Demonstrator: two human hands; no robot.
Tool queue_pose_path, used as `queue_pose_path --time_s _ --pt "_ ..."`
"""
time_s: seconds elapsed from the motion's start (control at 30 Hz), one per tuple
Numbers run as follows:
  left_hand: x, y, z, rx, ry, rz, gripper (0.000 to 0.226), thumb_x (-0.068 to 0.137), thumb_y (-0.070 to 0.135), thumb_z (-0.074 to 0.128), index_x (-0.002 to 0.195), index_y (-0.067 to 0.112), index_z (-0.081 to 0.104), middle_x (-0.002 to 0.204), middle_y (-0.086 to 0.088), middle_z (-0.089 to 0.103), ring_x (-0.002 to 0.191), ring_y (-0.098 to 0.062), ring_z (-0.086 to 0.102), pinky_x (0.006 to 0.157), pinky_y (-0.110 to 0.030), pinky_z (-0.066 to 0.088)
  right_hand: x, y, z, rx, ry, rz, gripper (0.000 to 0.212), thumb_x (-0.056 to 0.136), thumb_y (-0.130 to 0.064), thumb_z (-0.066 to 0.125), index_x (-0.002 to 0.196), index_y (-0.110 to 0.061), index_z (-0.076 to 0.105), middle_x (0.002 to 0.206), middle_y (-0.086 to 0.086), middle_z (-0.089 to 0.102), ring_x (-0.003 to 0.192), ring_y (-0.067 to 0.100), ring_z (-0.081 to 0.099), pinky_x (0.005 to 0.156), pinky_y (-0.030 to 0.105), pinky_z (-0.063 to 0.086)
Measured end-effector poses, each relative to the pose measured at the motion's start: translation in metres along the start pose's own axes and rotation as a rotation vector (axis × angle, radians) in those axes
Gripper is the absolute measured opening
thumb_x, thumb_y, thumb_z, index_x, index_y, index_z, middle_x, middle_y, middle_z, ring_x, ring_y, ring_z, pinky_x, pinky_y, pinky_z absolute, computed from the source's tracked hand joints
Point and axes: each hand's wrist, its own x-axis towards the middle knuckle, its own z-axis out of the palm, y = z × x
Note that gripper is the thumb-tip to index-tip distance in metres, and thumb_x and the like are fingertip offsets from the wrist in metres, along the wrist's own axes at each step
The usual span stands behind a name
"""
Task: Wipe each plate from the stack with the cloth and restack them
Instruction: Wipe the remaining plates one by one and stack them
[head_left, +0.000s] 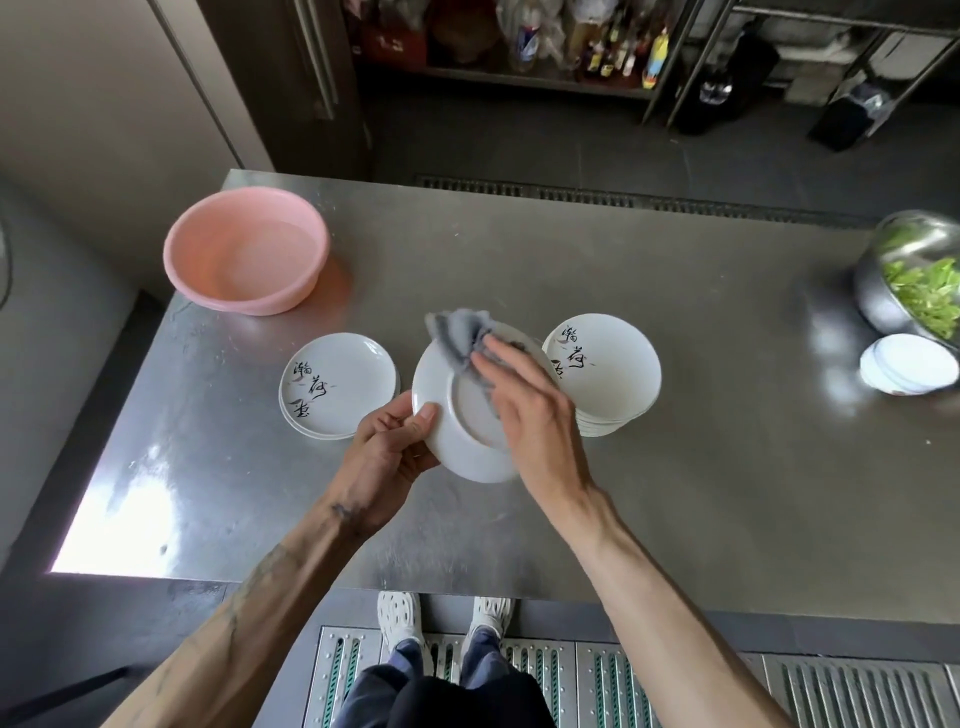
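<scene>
My left hand (387, 449) grips the left rim of a white plate (457, 431), held tilted above the table with its underside toward me. My right hand (530, 410) presses a grey cloth (460, 338) flat against the plate's upper back, fingers straight. A tall stack of white plates (608, 374) with black calligraphy stands just right of the held plate. A short stack of the same plates (337, 384) lies to the left.
A pink basin (244, 249) sits at the back left of the steel table (701, 467). A metal bowl of greens (914, 275) and a small white dish pile (909, 364) are at the right edge. Shelves with bottles stand beyond the table.
</scene>
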Motion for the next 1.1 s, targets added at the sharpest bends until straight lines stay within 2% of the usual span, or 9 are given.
queue_pose_path --time_s 0.1,0.23,0.3,0.47,0.67,0.73,0.83,1.0,1.1 --pt "0.003 0.003 0.0 -0.01 0.043 0.001 0.029 0.097 0.013 0.057 0.121 0.005 0.071 0.116 -0.016 0.07 0.101 -0.024 0.068 0.083 -0.035 0.06 0.002 0.005 0.004 -0.005 0.08 0.117 0.043 0.093 0.013 0.057 0.132 -0.004 0.066 0.149 0.001 0.054 0.136 0.013 0.052 0.114 0.036 0.042" --pt "0.006 0.001 -0.001 -0.045 0.034 0.009 0.029 0.095 0.005 0.055 0.119 0.004 0.07 0.112 -0.016 0.073 0.097 -0.023 0.072 0.081 -0.035 0.061 -0.022 -0.014 0.022 0.028 -0.12 -0.084 0.049 0.092 0.014 0.057 0.135 -0.009 0.065 0.151 -0.003 0.052 0.139 0.006 0.048 0.113 0.028 0.043" --pt "0.005 0.0 -0.004 -0.044 0.023 0.013 0.03 0.095 0.006 0.054 0.12 0.005 0.071 0.113 -0.015 0.074 0.098 -0.023 0.072 0.08 -0.035 0.061 -0.018 -0.009 0.016 0.06 -0.167 -0.09 0.051 0.092 0.014 0.057 0.137 -0.01 0.063 0.152 -0.003 0.051 0.139 0.006 0.047 0.115 0.029 0.041" --pt "0.004 0.001 -0.008 -0.038 0.043 -0.001 0.028 0.101 0.009 0.054 0.12 0.008 0.074 0.117 -0.013 0.072 0.101 -0.021 0.07 0.081 -0.034 0.06 0.014 0.013 -0.007 -0.084 0.011 0.067 0.046 0.092 0.017 0.055 0.132 -0.002 0.066 0.148 0.006 0.055 0.136 0.016 0.053 0.115 0.034 0.042" --pt "0.01 0.002 -0.004 -0.043 0.061 0.012 0.033 0.098 0.0 0.051 0.127 0.0 0.066 0.115 -0.017 0.072 0.1 -0.025 0.072 0.08 -0.034 0.06 -0.021 -0.011 0.017 -0.002 -0.207 -0.099 0.057 0.09 0.018 0.055 0.14 -0.009 0.06 0.153 0.001 0.05 0.141 0.011 0.046 0.117 0.03 0.039" --pt "0.009 0.002 -0.007 -0.029 0.063 0.003 0.031 0.1 0.004 0.051 0.127 0.002 0.067 0.118 -0.017 0.07 0.103 -0.025 0.069 0.083 -0.035 0.06 -0.009 0.001 0.01 0.064 -0.156 0.015 0.05 0.094 0.013 0.056 0.139 -0.009 0.061 0.153 -0.003 0.05 0.14 0.009 0.047 0.117 0.031 0.039" --pt "0.01 0.002 -0.01 -0.024 0.089 -0.001 0.029 0.102 0.008 0.052 0.126 0.004 0.069 0.121 -0.017 0.068 0.105 -0.025 0.065 0.085 -0.035 0.06 0.008 0.01 0.001 -0.06 -0.033 0.126 0.048 0.094 0.016 0.051 0.136 -0.002 0.062 0.152 0.006 0.051 0.139 0.017 0.05 0.116 0.038 0.04" --pt "0.016 0.005 -0.007 -0.05 0.045 0.032 0.033 0.093 0.001 0.054 0.119 0.008 0.074 0.116 -0.014 0.073 0.102 -0.023 0.072 0.081 -0.033 0.06 -0.019 -0.02 0.018 -0.039 -0.202 -0.071 0.053 0.092 0.014 0.053 0.139 -0.008 0.061 0.155 0.002 0.048 0.14 0.011 0.047 0.115 0.03 0.041" --pt "0.016 0.008 -0.011 -0.048 0.027 0.025 0.031 0.099 0.007 0.053 0.122 0.01 0.074 0.12 -0.012 0.073 0.106 -0.022 0.07 0.084 -0.033 0.059 -0.004 -0.005 0.006 -0.03 -0.143 -0.012 0.052 0.092 0.016 0.054 0.137 -0.007 0.063 0.153 0.003 0.05 0.138 0.012 0.049 0.115 0.031 0.041"
